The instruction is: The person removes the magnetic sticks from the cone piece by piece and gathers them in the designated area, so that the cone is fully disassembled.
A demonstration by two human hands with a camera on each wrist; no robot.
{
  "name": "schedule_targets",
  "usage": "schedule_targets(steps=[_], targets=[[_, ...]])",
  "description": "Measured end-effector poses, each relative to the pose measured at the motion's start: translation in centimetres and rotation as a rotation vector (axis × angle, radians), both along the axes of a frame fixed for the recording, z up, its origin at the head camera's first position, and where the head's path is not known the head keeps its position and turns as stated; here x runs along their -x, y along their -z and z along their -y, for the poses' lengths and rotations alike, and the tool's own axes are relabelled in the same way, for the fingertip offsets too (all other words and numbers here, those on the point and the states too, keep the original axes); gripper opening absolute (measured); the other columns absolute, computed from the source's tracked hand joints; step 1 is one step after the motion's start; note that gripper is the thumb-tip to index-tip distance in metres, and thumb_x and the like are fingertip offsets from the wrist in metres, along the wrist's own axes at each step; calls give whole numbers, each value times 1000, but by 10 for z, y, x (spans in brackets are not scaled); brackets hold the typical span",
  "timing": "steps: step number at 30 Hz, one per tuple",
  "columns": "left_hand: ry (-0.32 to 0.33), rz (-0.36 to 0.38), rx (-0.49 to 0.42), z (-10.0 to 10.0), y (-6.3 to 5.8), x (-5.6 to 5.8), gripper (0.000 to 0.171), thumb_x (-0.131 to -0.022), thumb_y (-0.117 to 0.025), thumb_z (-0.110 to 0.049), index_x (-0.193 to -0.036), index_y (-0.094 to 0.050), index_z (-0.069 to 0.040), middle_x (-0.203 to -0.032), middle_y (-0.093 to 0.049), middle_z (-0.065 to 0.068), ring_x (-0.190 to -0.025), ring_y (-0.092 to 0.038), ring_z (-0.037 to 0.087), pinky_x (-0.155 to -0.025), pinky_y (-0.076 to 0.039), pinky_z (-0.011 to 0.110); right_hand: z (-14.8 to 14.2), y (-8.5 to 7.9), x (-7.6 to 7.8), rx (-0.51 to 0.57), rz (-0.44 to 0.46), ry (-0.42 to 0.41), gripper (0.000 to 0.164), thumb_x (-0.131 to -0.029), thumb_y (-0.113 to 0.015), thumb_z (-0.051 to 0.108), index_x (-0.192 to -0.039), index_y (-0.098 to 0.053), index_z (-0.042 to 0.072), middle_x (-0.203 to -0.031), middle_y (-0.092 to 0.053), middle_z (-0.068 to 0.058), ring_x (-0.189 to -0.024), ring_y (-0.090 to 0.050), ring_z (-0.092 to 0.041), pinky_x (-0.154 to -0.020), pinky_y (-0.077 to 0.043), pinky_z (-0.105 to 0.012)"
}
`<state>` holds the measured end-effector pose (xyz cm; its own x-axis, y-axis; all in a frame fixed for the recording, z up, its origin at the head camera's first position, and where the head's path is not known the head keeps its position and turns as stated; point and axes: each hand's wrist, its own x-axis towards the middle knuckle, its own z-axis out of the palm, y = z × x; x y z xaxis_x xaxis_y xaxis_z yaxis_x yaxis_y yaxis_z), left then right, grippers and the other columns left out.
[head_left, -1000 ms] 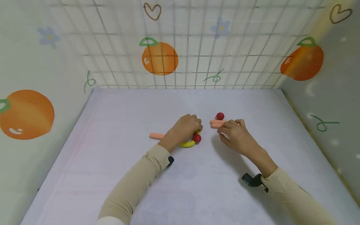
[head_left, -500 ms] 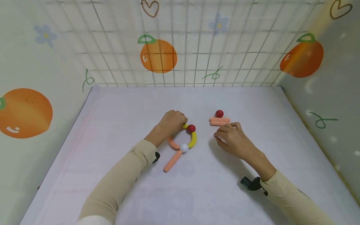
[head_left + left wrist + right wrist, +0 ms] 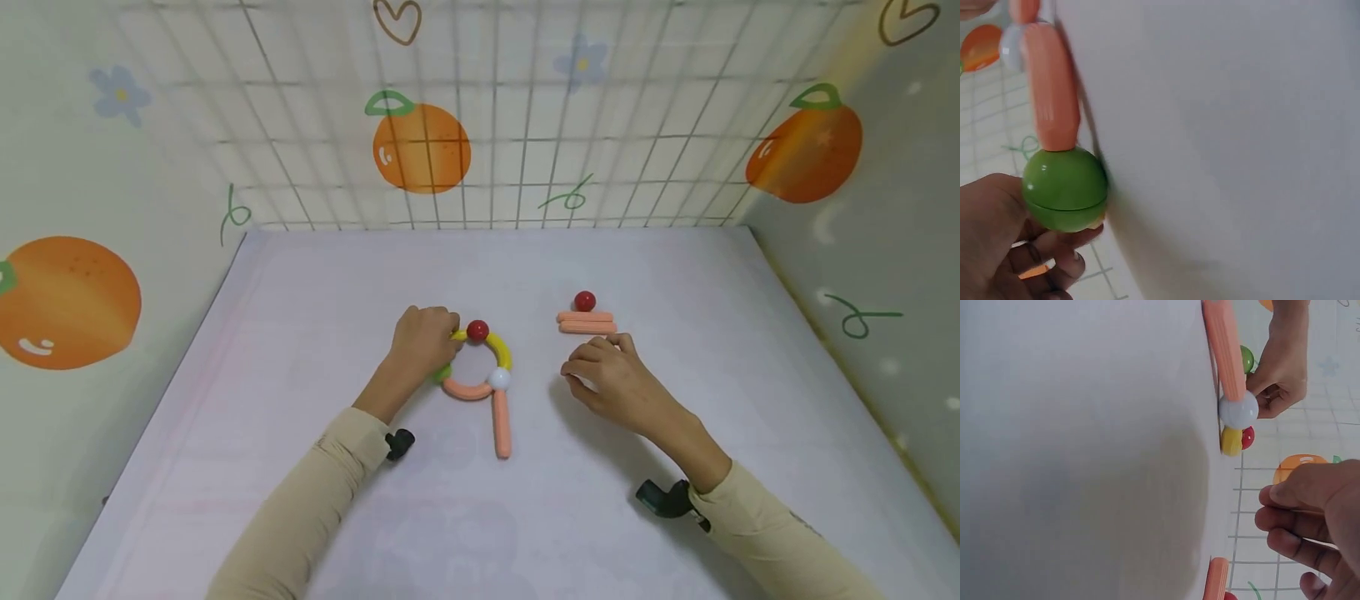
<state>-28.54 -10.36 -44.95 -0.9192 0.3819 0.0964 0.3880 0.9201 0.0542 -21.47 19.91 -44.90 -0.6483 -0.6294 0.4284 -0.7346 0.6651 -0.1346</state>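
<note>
A ring of toy building rods and balls lies on the table, with a straight salmon rod [image 3: 502, 423] sticking out toward me like a handle. Its visible parts are a curved yellow rod [image 3: 502, 352], a red ball [image 3: 477, 331], a white ball [image 3: 499, 379], a curved salmon rod [image 3: 467, 390] and a green ball [image 3: 1065, 187]. My left hand [image 3: 422, 339] grips the ring's left side, fingers curled beside the green ball and covering a second yellow piece. To the right, my right hand [image 3: 618, 379] hovers with loosely bent fingers, holding nothing.
Two straight salmon rods [image 3: 587, 327] lie side by side just beyond my right hand, a loose red ball [image 3: 585, 301] behind them. A white-covered table [image 3: 337, 275] meets a printed backdrop [image 3: 525, 125] at its far edge, with side walls left and right.
My left hand has moved left with the ring, turning it so the straight salmon rod swings round to point toward me. The right hand has drawn slightly back from the two salmon rods.
</note>
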Motion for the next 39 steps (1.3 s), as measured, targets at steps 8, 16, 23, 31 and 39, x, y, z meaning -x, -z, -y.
schedule_targets(steps=[8,16,23,31,39], targets=[[-143,19,-150,11,4,-14,21,-86,-77,-25,-95,-75,-6,-83,-68,5,-70,-57,24,-70,-46,38,6,4,-2,17,-14,-15,17,-76,-84,2,-90,-77,9,-88,-68,1,-87,-60,-21,-84,-38,-50],[-288,1,-142,17,3,-29,20,-84,-69,-19,-72,-58,-7,-62,-52,5,-58,-52,25,-62,-41,40,11,5,-4,49,0,-28,16,-77,-83,2,-91,-77,9,-89,-69,0,-88,-60,-21,-81,-37,-47],[-398,22,-148,22,0,-45,24,-88,-71,-26,-82,-65,-5,-66,-59,8,-62,-57,31,-69,-42,44,14,5,-6,67,-3,-20,16,-77,-83,3,-91,-77,9,-89,-69,0,-88,-60,-21,-79,-36,-45],[-165,39,-387,10,-28,-48,30,-90,-76,-30,-114,-74,-11,-104,-69,6,-81,-62,27,-65,-51,40,18,0,-4,92,6,27,13,-81,-81,6,-93,-77,10,-92,-70,0,-90,-61,-22,-83,-35,-46],[58,207,-438,-11,-22,-34,30,-91,-75,-24,-121,-73,-20,-125,-64,-6,-111,-62,22,-83,-52,42,36,-2,3,127,14,53,12,-81,-82,10,-92,-77,11,-92,-70,2,-94,-63,-19,-84,-36,-50]])
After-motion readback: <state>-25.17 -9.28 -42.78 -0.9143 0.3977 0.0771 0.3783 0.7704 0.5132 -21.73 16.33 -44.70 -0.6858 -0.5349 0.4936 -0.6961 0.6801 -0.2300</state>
